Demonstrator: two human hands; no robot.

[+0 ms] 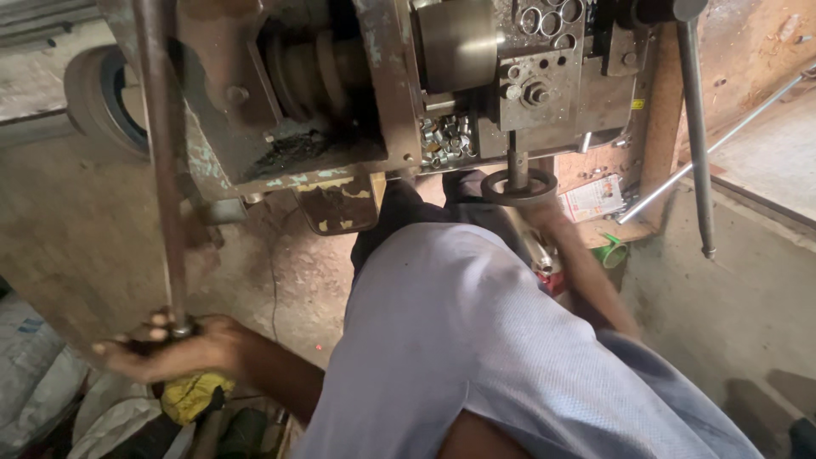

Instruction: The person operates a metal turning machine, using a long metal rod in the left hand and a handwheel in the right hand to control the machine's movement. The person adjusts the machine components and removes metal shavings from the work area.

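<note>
Left hand: the left hand (170, 347) is closing around the lower end of a long steel lever (163, 170), fingers curled over it, low at the left of the view.
Right hand: the right hand (544, 223) is reaching up just under the small dark handwheel (519, 186); motion blur is hiding the fingers, so I cannot tell how far they are open or whether they are gripping.
Lever: a round, dull, rust-stained bar, running nearly upright from the hand to the top edge.
Machine: the worn metal machine body (374, 93), with chipped pale paint and oily grime, is filling the upper middle.
Open room: bare, dusty concrete floor (76, 229) is lying open left of the lever; a second rod (695, 127) is hanging down at the right, well apart from the handwheel.
Tray: a recess in the machine front is holding a heap of small shiny metal rings (446, 138), just above the handwheel.
Clothing: a pale blue ribbed shirt (476, 340) is covering the foreground.
</note>
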